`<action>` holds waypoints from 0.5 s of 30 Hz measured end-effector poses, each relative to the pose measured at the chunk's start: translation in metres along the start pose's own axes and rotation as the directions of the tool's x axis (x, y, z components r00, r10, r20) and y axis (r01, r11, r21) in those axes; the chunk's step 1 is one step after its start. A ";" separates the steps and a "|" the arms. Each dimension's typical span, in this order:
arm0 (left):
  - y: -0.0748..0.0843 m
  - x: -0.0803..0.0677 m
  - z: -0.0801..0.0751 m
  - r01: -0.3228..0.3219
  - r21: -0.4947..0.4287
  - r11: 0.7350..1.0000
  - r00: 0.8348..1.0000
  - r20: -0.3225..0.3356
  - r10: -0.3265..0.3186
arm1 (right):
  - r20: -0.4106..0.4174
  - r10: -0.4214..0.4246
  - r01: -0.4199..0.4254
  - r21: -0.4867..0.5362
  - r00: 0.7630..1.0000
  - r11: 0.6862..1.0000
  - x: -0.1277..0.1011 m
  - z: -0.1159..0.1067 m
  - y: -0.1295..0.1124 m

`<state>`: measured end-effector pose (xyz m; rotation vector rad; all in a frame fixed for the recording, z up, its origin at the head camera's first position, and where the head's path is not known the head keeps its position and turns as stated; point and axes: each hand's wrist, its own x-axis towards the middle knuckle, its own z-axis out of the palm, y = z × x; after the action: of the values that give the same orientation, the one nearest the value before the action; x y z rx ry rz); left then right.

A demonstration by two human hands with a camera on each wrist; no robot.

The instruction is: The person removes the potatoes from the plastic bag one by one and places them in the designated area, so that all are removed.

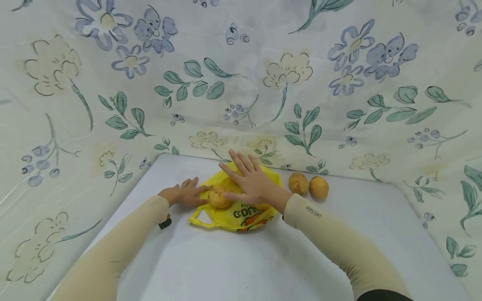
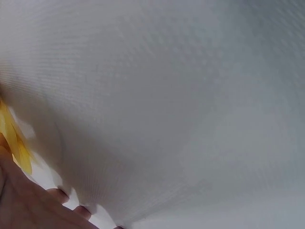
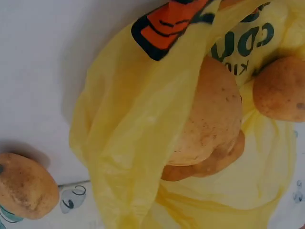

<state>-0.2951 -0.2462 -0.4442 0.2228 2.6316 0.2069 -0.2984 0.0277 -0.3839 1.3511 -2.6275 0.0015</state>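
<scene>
A yellow plastic bag (image 1: 235, 215) with green and orange print lies on the white table (image 1: 241, 259). My right hand (image 1: 249, 179) lies flat on top of the bag, fingers straight and spread. My left hand (image 1: 187, 194) rests open on the table at the bag's left edge, fingertips against a potato (image 1: 219, 198) that sits on the bag. In the right wrist view the bag (image 3: 133, 143) wraps a large potato (image 3: 212, 114), and another potato (image 3: 282, 88) lies beside it. The left wrist view shows only table, a sliver of the bag (image 2: 12, 138) and my fingers (image 2: 33, 207).
Two loose potatoes (image 1: 298, 183) (image 1: 319, 187) lie on the table just right of the bag; one of them (image 3: 26, 186) appears in the right wrist view. A floral cloth (image 1: 241, 83) hangs close behind and along both sides of the table.
</scene>
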 end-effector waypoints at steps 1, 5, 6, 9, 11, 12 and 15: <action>0.000 0.000 0.000 0.000 -0.002 1.000 1.000 0.001 0.000 | 0.000 -0.007 0.007 -0.004 1.000 1.000 0.001 0.000 -0.001; 0.002 -0.001 0.000 0.006 0.007 1.000 1.000 0.006 -0.006 | -0.025 -0.100 0.098 -0.050 0.995 0.994 0.001 0.006 -0.005; 0.002 -0.001 0.000 0.009 0.007 1.000 1.000 0.009 -0.009 | -0.032 -0.131 0.129 -0.060 0.991 0.990 0.001 0.007 -0.006; 0.002 -0.001 0.000 0.012 0.013 1.000 1.000 0.007 -0.013 | -0.041 -0.206 0.201 -0.092 0.978 0.975 0.002 0.013 -0.008; 0.002 -0.001 0.000 0.011 0.020 1.000 1.000 0.003 -0.011 | -0.048 -0.230 0.224 -0.101 0.972 0.969 0.003 0.016 -0.009; 0.002 -0.001 0.000 0.011 0.023 1.000 1.000 0.001 -0.011 | -0.053 -0.238 0.231 -0.112 0.970 0.966 0.003 0.017 -0.009; 0.003 -0.001 -0.002 0.009 0.029 1.000 1.000 -0.005 -0.009 | -0.082 -0.281 0.269 -0.136 0.956 0.954 0.006 0.019 -0.009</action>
<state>-0.2949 -0.2441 -0.4416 0.2200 2.6415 0.1669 -0.2974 0.0160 -0.4022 1.6150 -2.2960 -0.1264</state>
